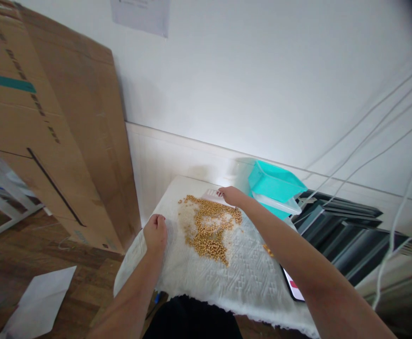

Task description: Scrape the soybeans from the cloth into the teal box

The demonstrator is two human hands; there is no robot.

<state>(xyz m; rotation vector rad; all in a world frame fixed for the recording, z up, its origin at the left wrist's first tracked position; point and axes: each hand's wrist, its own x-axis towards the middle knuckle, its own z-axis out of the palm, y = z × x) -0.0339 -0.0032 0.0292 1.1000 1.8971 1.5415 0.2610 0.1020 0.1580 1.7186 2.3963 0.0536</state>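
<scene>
Golden soybeans (209, 247) lie in a loose, curved spread on a white cloth (251, 278), with paler small grains (188, 219) among them and to their left. At the far side of the beans, my right hand (230, 195) is closed on a flat white slotted piece (211, 194), whose lower edge is by the beans. My left hand (155, 230) is closed in a fist at the cloth's left edge; whether it grips the cloth is hidden. A few orange-brown pieces (268, 250) lie beside my right forearm.
A turquoise bin (276, 181) stands at the back right against the wall. A phone (293, 286) lies partly under my right forearm. Dark flat panels (347, 240) and white cables are at the right; a large cardboard box (75, 117) stands left. Someone's hand holds white paper (42, 301) at lower left.
</scene>
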